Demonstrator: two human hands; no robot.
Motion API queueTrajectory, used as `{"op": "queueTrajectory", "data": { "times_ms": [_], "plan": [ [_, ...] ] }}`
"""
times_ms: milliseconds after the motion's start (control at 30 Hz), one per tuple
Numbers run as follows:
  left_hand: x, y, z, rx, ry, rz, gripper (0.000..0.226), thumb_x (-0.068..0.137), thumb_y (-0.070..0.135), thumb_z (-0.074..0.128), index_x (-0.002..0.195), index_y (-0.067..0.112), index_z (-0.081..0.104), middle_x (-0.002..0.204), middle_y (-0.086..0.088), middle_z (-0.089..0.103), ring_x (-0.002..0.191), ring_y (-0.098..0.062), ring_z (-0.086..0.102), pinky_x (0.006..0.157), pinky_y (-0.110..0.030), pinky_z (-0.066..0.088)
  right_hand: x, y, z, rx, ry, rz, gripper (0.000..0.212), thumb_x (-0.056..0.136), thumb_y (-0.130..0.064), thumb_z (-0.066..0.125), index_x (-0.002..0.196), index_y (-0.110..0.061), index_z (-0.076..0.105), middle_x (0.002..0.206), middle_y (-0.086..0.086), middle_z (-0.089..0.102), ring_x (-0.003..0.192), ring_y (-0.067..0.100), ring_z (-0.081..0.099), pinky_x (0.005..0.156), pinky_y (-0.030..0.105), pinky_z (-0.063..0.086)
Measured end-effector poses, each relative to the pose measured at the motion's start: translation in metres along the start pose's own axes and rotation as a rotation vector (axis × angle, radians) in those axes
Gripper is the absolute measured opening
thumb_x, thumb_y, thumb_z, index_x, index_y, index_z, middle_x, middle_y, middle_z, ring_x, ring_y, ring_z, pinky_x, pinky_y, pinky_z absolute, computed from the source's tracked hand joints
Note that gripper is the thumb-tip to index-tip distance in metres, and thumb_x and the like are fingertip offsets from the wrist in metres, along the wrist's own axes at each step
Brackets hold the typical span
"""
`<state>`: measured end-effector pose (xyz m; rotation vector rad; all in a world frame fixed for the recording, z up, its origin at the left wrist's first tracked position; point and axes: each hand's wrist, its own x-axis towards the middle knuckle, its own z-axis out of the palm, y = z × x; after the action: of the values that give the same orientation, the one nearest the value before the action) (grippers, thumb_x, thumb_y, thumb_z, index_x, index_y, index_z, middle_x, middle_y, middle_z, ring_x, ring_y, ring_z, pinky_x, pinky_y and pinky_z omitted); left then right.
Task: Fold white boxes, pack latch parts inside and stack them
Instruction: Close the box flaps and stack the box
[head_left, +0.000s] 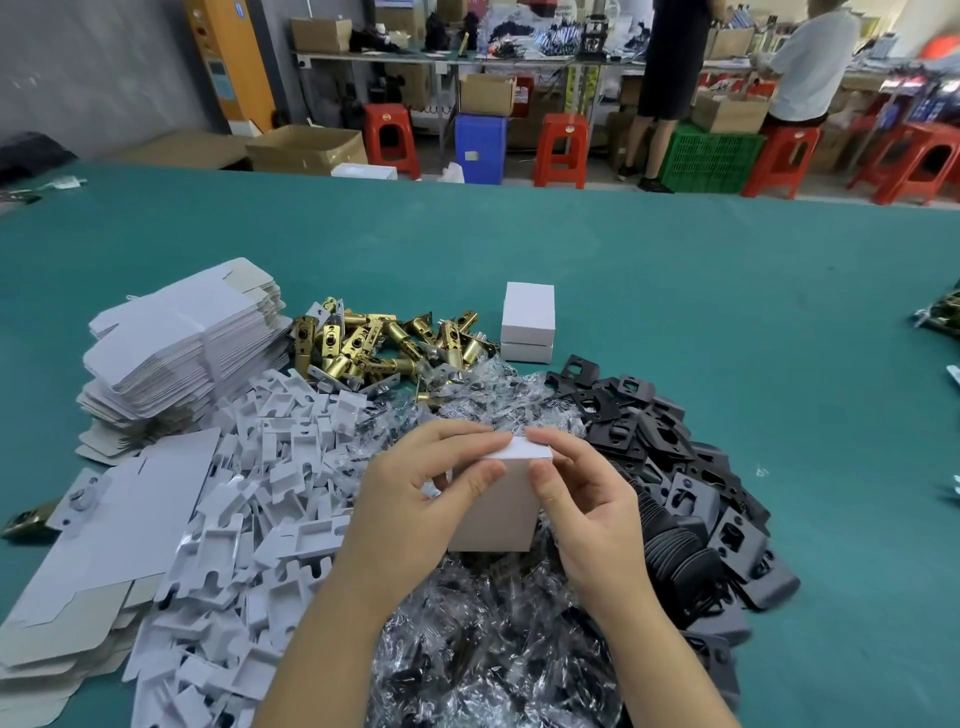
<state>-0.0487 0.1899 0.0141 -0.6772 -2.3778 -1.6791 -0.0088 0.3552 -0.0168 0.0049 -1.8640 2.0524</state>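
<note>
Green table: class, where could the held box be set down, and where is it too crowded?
Free: bare green table right of the stacked white boxes, beyond the black plates. Crowded: under both hands, clear bags, white inserts, brass latches.

Matt white card box, shiny brass-coloured metal latches, crinkled glossy clear plastic bags, matt black plates.

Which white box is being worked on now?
The upright box held between the left hand and right hand, above the plastic bags. The other two boxes sit stacked, untouched, farther back by the brass latches.
</note>
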Motion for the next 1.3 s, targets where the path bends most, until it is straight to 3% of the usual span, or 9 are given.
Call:
{"op": "queueTrajectory", "data": {
  "times_ms": [167, 333, 500, 600, 733, 933, 1100, 1200, 1300],
  "plan": [
    [-0.001, 0.006, -0.001, 0.003, 0.003, -0.005, 0.025, 0.090, 0.052, 0.064, 0.114, 0.048, 0.071, 0.114, 0.026, 0.069, 0.113, -0.002, 0.063, 0.087, -0.012, 0.048, -0.001, -0.002, 0.001, -0.022, 0.010, -0.021, 0.023, 0.087, -0.053, 0.069, 0.107, -0.043, 0.075, 0.095, -0.009, 0.074, 0.083, 0.003, 0.064, 0.066, 0.020, 0.052],
    [-0.002, 0.006, 0.000, -0.010, 0.012, -0.015, 0.022, 0.089, 0.051, 0.064, 0.110, 0.048, 0.073, 0.109, 0.024, 0.071, 0.109, -0.005, 0.065, 0.083, -0.014, 0.049, -0.001, -0.003, 0.003, -0.029, 0.034, -0.040, 0.033, 0.083, -0.069, 0.068, 0.105, -0.044, 0.074, 0.101, -0.004, 0.075, 0.086, 0.008, 0.067, 0.071, 0.021, 0.053],
    [-0.003, 0.007, 0.000, 0.007, 0.009, 0.000, 0.021, 0.092, 0.049, 0.062, 0.110, 0.049, 0.072, 0.109, 0.024, 0.071, 0.109, -0.007, 0.065, 0.085, -0.017, 0.050, -0.001, -0.003, 0.003, -0.032, 0.035, -0.056, 0.018, 0.089, -0.051, 0.068, 0.104, -0.044, 0.073, 0.102, -0.003, 0.075, 0.087, 0.009, 0.068, 0.072, 0.018, 0.052],
    [-0.002, 0.007, 0.001, 0.005, 0.004, -0.002, 0.021, 0.091, 0.049, 0.062, 0.109, 0.048, 0.073, 0.107, 0.023, 0.071, 0.107, -0.008, 0.066, 0.086, -0.025, 0.051, -0.001, -0.003, 0.002, -0.039, 0.040, -0.056, 0.019, 0.089, -0.053, 0.067, 0.104, -0.043, 0.073, 0.100, -0.003, 0.075, 0.085, 0.010, 0.067, 0.070, 0.019, 0.052],
    [-0.001, 0.006, -0.001, -0.039, -0.028, -0.032, 0.025, 0.092, 0.058, 0.058, 0.112, 0.050, 0.073, 0.110, 0.021, 0.071, 0.108, -0.008, 0.065, 0.081, -0.015, 0.050, -0.001, -0.002, 0.002, -0.049, 0.034, -0.050, 0.017, 0.090, -0.049, 0.066, 0.104, -0.041, 0.072, 0.096, -0.006, 0.074, 0.081, 0.006, 0.065, 0.066, 0.017, 0.050],
    [-0.001, 0.002, -0.010, -0.121, -0.079, -0.090, 0.022, 0.094, 0.056, 0.057, 0.109, 0.055, 0.073, 0.111, 0.019, 0.074, 0.101, -0.009, 0.068, 0.073, -0.021, 0.056, -0.001, 0.000, 0.001, -0.049, 0.023, -0.034, 0.018, 0.090, -0.049, 0.065, 0.104, -0.040, 0.072, 0.096, -0.009, 0.073, 0.081, 0.002, 0.063, 0.064, 0.017, 0.050],
    [-0.002, 0.000, -0.012, -0.088, -0.066, -0.107, 0.029, 0.088, 0.071, 0.057, 0.109, 0.058, 0.072, 0.107, 0.024, 0.075, 0.100, -0.004, 0.069, 0.073, -0.022, 0.054, -0.002, 0.001, 0.001, -0.061, 0.019, -0.035, 0.019, 0.089, -0.048, 0.065, 0.105, -0.040, 0.072, 0.099, -0.007, 0.073, 0.083, 0.005, 0.064, 0.066, 0.018, 0.051],
    [-0.002, 0.001, -0.013, -0.086, -0.067, -0.103, 0.020, 0.091, 0.053, 0.065, 0.108, 0.057, 0.073, 0.105, 0.024, 0.075, 0.099, 0.000, 0.069, 0.073, -0.015, 0.052, -0.002, 0.001, 0.001, -0.069, 0.020, -0.047, 0.018, 0.090, -0.047, 0.065, 0.105, -0.040, 0.072, 0.100, -0.007, 0.073, 0.083, 0.005, 0.064, 0.066, 0.018, 0.051],
    [-0.002, -0.001, -0.014, -0.097, -0.097, -0.108, 0.021, 0.093, 0.043, 0.069, 0.110, 0.053, 0.074, 0.110, 0.021, 0.075, 0.102, -0.009, 0.069, 0.079, -0.026, 0.058, -0.002, 0.000, 0.001, -0.074, 0.020, -0.061, 0.017, 0.091, -0.045, 0.064, 0.105, -0.041, 0.071, 0.101, -0.008, 0.073, 0.084, 0.004, 0.064, 0.067, 0.016, 0.050]
  ]
}}
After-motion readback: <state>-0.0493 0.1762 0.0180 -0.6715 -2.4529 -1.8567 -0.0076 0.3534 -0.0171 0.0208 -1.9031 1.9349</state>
